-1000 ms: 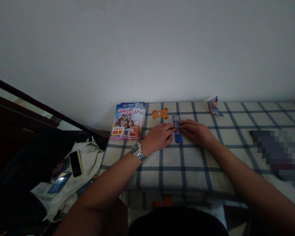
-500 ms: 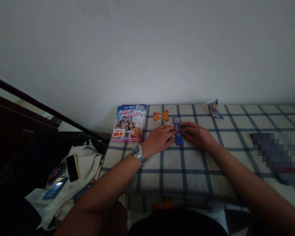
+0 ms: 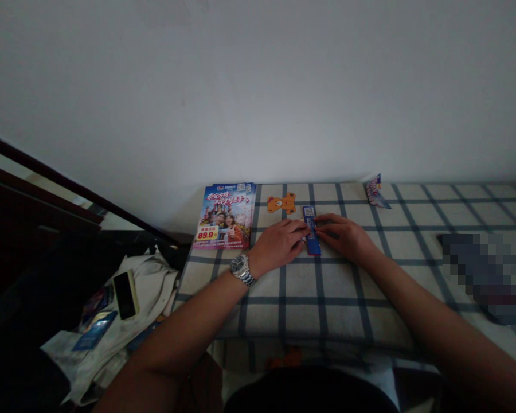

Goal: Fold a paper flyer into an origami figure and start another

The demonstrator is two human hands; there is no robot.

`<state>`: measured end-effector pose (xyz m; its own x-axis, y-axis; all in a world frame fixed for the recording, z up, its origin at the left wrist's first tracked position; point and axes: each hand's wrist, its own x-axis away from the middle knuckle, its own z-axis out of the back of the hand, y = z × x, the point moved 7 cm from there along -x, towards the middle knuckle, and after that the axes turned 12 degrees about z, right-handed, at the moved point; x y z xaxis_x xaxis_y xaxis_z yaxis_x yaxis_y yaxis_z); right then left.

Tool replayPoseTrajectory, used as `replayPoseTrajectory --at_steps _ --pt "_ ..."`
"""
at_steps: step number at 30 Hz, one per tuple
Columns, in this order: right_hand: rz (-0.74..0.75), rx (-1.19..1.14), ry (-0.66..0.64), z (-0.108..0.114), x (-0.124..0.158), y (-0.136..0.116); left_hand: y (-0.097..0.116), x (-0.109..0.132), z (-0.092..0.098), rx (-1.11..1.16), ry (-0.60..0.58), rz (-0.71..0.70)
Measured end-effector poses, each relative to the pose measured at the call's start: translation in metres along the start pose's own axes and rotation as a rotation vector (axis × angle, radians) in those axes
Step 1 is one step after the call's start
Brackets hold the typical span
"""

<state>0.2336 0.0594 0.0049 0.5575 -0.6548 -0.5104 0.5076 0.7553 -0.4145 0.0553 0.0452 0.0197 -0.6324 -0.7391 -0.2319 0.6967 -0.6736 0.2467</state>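
Note:
A flyer folded into a narrow blue strip (image 3: 313, 244), with a QR code at its far end, lies on the checked cloth (image 3: 301, 310). From the left, my left hand (image 3: 279, 245) presses its fingertips on the strip's edge; that wrist wears a metal watch. My right hand (image 3: 347, 234) grips the opposite edge between thumb and fingers. Both hands rest low over the cloth, and the fingers partly cover the strip's middle. Left of them lies a stack of printed flyers (image 3: 223, 215), the top one marked 89.9.
An orange teddy-bear figure (image 3: 281, 203) shows on the cloth beyond my left hand. Near the wall (image 3: 301, 103) stands a folded piece of flyer (image 3: 376, 192). A dark, pixelated object (image 3: 477, 275) lies at right. Down at left, a phone (image 3: 125, 295) rests on pale fabric (image 3: 155, 275).
Both hands and the folded strip stay almost in place, with only a very slight shift of the fingers. The view has moved a little.

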Motion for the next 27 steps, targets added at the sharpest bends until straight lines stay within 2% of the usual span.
replayPoseTrajectory --at_steps 5,10,16,27 --pt "0.086 -0.016 0.012 0.0022 0.0008 -0.0041 -0.0011 0.0005 -0.0008 0.005 0.002 0.003" --pt "0.106 0.04 0.013 0.002 0.0024 -0.0056 -0.0016 0.0008 -0.0004 0.025 0.005 0.002" --pt "0.044 0.047 -0.007 0.002 0.0003 -0.0058 -0.0008 0.0019 0.0007 0.005 -0.006 0.002" --pt "-0.064 0.079 0.073 0.0004 -0.0026 -0.0024 0.0007 0.0017 0.0011 0.001 0.013 0.01"
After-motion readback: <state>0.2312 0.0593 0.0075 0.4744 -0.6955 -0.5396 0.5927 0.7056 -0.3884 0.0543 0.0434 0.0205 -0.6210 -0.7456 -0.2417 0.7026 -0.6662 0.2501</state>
